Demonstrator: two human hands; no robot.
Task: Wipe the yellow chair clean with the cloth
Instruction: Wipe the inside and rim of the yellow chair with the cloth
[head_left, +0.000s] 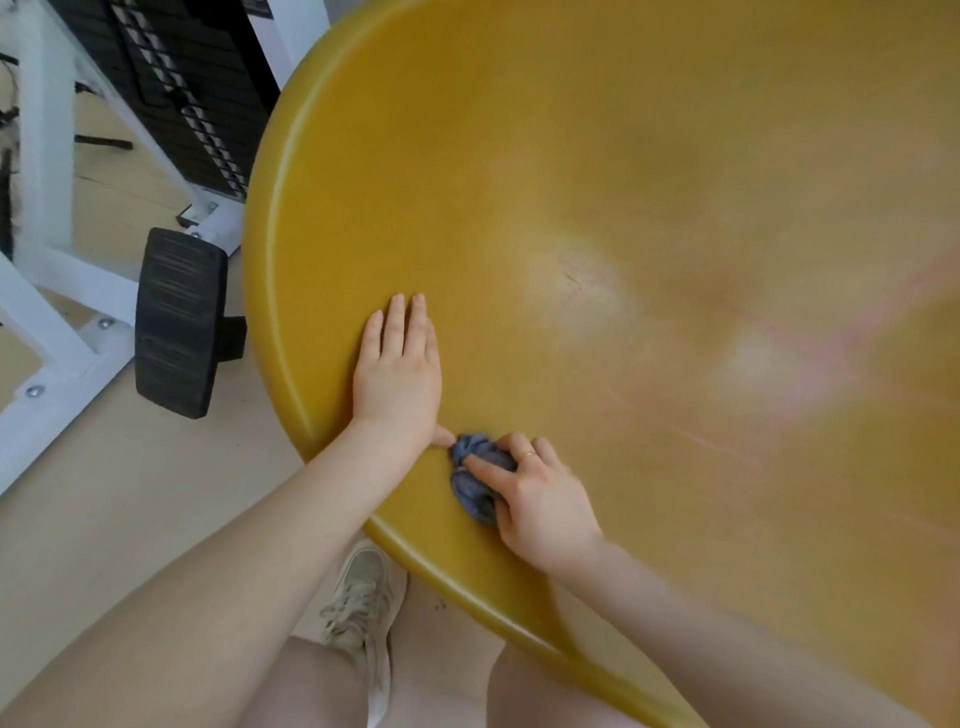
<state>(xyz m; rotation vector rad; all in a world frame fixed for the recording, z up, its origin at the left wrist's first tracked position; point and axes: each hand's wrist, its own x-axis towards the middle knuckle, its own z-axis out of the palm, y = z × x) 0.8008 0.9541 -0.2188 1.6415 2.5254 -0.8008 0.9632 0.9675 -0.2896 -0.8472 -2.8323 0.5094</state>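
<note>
The yellow chair (597, 208) fills most of the head view as a broad, curved, glossy surface with pale smears and pink streaks toward the right. My left hand (397, 371) lies flat on it near the left rim, fingers together and pointing away from me, holding nothing. My right hand (537, 493) presses a crumpled blue-grey cloth (475, 475) against the chair close to the near rim, fingers curled over it. The cloth touches my left thumb.
A white metal exercise machine frame (47, 291) with a black weight stack (171, 88) and a black ribbed foot pad (176, 322) stands to the left on the pale wood floor (130, 493). My beige sneaker (363, 597) and legs are below the chair's rim.
</note>
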